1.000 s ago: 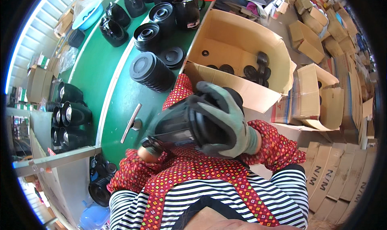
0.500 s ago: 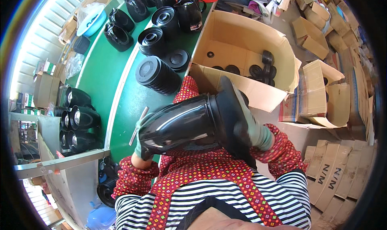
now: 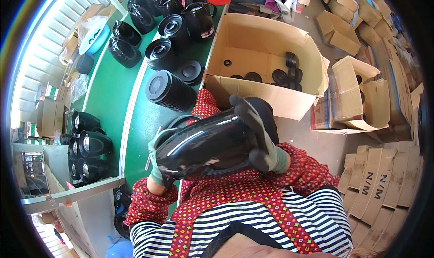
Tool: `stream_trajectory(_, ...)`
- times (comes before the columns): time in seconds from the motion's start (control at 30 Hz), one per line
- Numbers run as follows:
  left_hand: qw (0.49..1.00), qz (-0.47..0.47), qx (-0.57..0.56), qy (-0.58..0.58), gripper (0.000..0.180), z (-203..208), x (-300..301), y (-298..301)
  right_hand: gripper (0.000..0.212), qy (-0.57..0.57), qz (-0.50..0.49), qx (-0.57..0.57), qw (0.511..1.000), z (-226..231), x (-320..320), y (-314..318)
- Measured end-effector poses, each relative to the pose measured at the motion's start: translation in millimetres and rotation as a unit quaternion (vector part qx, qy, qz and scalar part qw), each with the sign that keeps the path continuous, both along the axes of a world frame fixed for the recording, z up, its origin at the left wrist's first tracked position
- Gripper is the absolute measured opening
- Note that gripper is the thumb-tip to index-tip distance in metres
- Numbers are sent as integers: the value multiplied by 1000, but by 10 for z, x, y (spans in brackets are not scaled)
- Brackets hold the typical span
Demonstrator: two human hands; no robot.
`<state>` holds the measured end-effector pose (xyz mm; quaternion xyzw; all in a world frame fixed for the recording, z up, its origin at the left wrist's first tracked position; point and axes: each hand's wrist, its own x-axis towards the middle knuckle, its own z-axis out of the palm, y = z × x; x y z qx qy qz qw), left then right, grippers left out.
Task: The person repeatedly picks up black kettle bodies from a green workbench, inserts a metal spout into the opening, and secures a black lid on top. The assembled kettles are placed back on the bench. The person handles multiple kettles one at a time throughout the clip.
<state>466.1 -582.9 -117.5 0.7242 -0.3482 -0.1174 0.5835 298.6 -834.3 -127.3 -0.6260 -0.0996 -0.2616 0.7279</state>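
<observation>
A glossy black jug body [image 3: 205,145] lies sideways across my lap, over a red patterned apron [image 3: 244,185]. My left hand [image 3: 156,161], in a pale green glove, is closed round its left end, where a curved black handle shows. A thin metal rod [image 3: 148,162] sticks out by that hand; how it is held is partly hidden. My right hand [image 3: 260,138], gloved with dark coated fingers, grips the wide right end with fingers over the top and thumb below. A stack of round black discs [image 3: 169,91] stands on the green table just beyond.
Several black jugs [image 3: 172,27] stand at the table's far end, and more black bodies [image 3: 92,143] lie at left. An open cardboard box [image 3: 257,93] holding loose black discs sits ahead right. Smaller open boxes [image 3: 357,95] and flattened cartons [image 3: 375,181] are at right.
My right hand, blurred before at a dark round piece on the jug's right end, now wraps that end directly. The jug's right end has drawn slightly nearer my left; the view has shifted a little.
</observation>
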Motion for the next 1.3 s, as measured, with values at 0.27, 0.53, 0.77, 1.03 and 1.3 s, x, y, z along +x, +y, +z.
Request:
stream_trajectory(0.27, 980, -45, 96, -169, 39, 507, -66, -180, 78, 63, 319, 296, 898, -903, 140, -162)
stream_trajectory(0.53, 951, -102, 52, -289, 43, 491, 13, -237, 67, 87, 37, 109, 990, -156, -21, -49)
stream_trajectory(0.77, 991, -17, -10, -136, 39, 201, -3, -62, 74, 207, 116, 229, 944, 20, 89, -103)
stream_trajectory(1.03, 840, -235, -66, 485, 66, -755, -170, -64, 108, -111, 40, -365, 923, 444, 140, -216)
stream_trajectory(1.3, 817, -221, -174, 504, 57, -1297, 178, -47, 71, -25, -91, -114, 989, 96, 173, -96)
